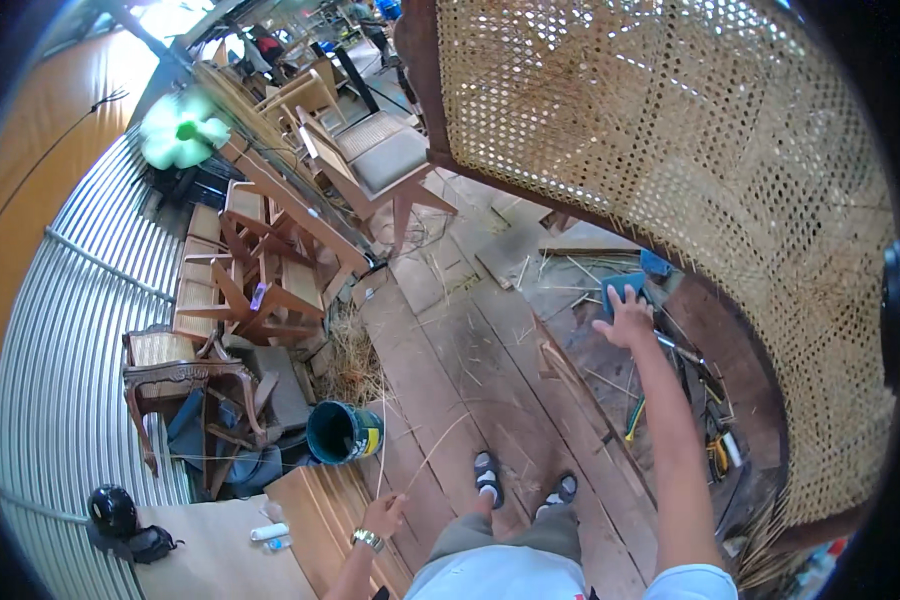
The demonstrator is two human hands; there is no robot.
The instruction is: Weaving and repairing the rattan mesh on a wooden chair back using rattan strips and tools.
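Observation:
My left hand [383,514], with a metal watch on its wrist, is low in the view beside the wooden boards. Its fingers are closed on a thin pale cane strand [436,449] that curves up and to the right. My right arm is stretched forward, and my right hand [628,320] has its fingers spread over a blue object [622,291] whose kind I cannot make out; it lies among scattered cane strips. Whether the fingertips touch it is unclear. To the right stands a large curved frame with a woven cane panel [610,130].
A dark green bucket [343,433] stands left of my feet. Stacked wooden chairs [260,260] and a carved stool [185,375] line the left side. Tools, including a yellow-and-black one [717,457], lie under the cane panel. A blurred fan [184,131] hangs at upper left.

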